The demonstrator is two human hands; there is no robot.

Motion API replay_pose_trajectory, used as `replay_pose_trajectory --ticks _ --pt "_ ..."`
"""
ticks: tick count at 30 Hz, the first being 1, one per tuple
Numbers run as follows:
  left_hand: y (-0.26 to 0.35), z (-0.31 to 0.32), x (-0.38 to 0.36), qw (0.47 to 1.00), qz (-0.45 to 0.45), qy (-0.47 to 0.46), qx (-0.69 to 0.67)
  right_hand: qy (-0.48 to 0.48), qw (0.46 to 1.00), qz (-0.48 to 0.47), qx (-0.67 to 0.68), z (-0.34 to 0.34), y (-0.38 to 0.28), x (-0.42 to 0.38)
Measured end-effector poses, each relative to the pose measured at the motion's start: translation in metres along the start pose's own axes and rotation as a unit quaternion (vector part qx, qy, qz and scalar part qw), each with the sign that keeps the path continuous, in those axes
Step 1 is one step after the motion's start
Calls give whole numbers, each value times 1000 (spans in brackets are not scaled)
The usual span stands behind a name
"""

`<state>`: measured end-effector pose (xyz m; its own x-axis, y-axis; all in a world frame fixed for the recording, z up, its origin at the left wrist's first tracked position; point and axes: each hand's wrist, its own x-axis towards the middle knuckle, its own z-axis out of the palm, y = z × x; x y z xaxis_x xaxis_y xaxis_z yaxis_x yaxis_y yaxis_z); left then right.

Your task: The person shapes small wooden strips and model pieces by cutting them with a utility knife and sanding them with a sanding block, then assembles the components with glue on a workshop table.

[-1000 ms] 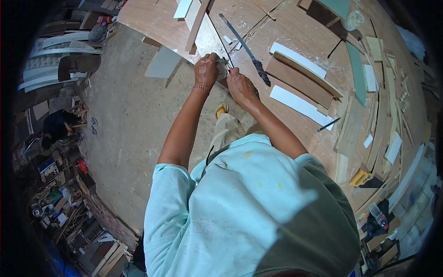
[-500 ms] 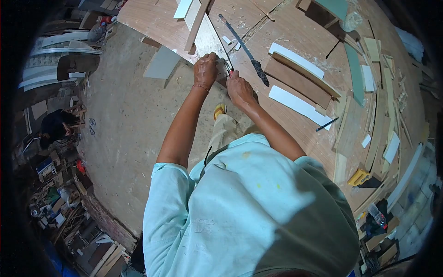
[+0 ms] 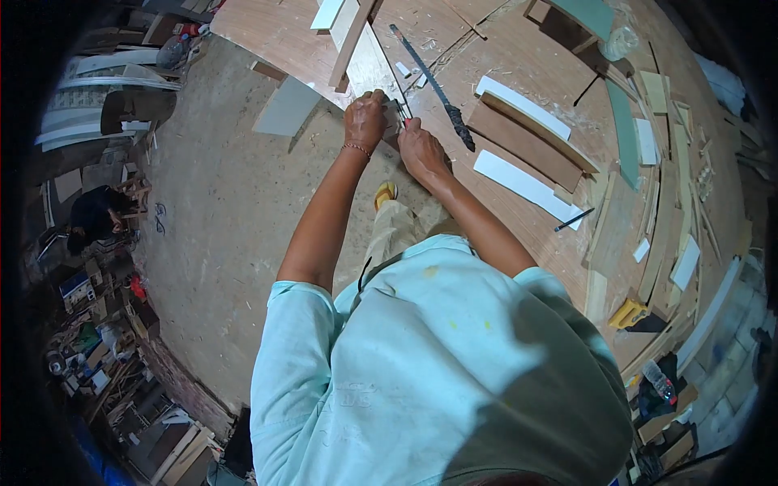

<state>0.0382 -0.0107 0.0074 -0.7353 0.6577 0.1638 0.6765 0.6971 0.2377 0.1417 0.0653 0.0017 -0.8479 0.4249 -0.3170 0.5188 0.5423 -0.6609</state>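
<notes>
My left hand (image 3: 365, 118), fingers curled, lies over the near end of a pale board (image 3: 366, 68); what it grips is hidden beneath it. Close on its right, my right hand (image 3: 425, 153) is closed around the handle end of a slim metal tool (image 3: 404, 112) with a red part by the fingers. The tool's thin metal length points away along the board's right side. A brown wood strip (image 3: 352, 50) lies across the board. To the right of my hands rests a long dark file-like bar (image 3: 434, 81) with a black wrapped end.
The wooden worktable (image 3: 519, 223) carries white strips (image 3: 521, 185), a curved brown piece (image 3: 527, 139), a dark pencil-like stick (image 3: 574, 219) and wood shavings. Long offcuts (image 3: 612, 231) and a yellow-handled tool (image 3: 629, 313) lie at right. Another person (image 3: 95, 217) sits far left.
Both hands stay at the board's near end with only a slight shift. The metal tool has changed its angle a little beside the left fingers.
</notes>
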Motion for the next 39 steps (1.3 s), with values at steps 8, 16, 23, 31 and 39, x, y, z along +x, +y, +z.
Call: replay_pose_trajectory --ticks 8,16,23,31,39 --pt "2 -3 1 1000 -7 -3 -22 4 1000 -1 -19 -4 -2 5" --pt "-1 0 0 1000 5 6 -26 6 999 -21 -27 -7 3 -5" --pt "-1 0 -1 1000 -9 11 -26 -1 1000 -3 20 -10 -3 0" --pt "-1 1 -1 999 -13 16 -41 -6 1000 -5 -5 -13 0 -3" --pt "0 1 -1 999 -1 19 -40 3 999 -53 -11 -24 -12 2"
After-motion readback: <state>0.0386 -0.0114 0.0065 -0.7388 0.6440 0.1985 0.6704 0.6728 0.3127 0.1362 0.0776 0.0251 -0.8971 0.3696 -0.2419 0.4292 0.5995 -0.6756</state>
